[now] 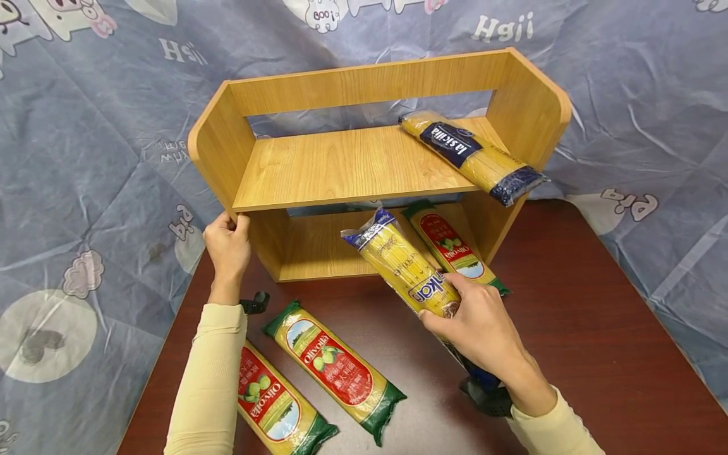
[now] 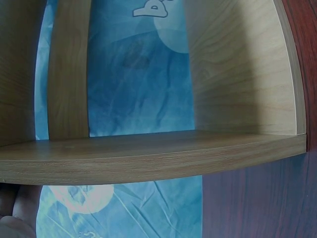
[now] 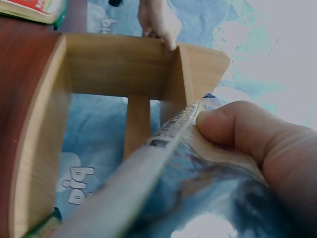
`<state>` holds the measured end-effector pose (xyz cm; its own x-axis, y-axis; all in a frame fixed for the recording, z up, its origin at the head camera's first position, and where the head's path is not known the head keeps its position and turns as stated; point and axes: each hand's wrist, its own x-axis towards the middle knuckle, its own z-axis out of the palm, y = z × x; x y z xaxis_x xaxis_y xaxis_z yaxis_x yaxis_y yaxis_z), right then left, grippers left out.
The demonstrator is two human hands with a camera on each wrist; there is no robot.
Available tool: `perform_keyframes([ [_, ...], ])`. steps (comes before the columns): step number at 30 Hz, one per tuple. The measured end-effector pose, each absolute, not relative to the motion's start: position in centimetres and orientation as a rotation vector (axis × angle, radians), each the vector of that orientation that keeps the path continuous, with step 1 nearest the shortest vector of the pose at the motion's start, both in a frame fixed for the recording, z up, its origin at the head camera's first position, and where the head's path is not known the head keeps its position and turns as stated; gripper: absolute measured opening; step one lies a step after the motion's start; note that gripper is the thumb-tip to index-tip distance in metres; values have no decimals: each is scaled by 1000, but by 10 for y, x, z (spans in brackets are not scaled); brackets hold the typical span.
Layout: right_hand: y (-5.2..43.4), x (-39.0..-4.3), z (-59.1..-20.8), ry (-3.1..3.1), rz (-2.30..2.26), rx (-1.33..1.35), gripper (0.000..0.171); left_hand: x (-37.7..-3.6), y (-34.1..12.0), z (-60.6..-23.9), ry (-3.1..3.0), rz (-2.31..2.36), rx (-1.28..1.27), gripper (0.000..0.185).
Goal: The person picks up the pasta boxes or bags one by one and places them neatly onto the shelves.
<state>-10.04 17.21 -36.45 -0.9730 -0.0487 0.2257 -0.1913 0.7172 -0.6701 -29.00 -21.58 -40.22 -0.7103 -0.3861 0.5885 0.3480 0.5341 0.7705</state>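
Observation:
My right hand (image 1: pixel 483 322) grips a yellow pasta packet (image 1: pixel 398 259) with blue ends, thumb and fingers around its near half. The packet slants, its far end in front of the lower level of a wooden shelf (image 1: pixel 318 170). In the right wrist view the thumb (image 3: pixel 223 124) presses on its crinkled wrapper. My left hand (image 1: pixel 229 249) holds the edge of the shelf's left side panel, fingers curled. A green-ended pasta packet (image 1: pixel 452 243) lies on the lower level at the right, sticking out over the front. On the upper level, a dark-blue-labelled spaghetti packet (image 1: pixel 466 151) lies askew, overhanging the front edge.
Two more green-ended pasta packets, one (image 1: pixel 335 366) beside the other (image 1: pixel 273 404), lie on the dark red-brown table (image 1: pixel 574 303) in front of the shelf. A blue-grey printed cloth (image 1: pixel 102 189) hangs behind and to the sides.

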Motion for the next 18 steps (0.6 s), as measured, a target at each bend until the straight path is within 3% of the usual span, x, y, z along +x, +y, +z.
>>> perform_keyframes([
  [18, 185, -134, -307, -2580, 976, 252, 46, -290, -215, -401, -1985, -1238, 10, 21],
])
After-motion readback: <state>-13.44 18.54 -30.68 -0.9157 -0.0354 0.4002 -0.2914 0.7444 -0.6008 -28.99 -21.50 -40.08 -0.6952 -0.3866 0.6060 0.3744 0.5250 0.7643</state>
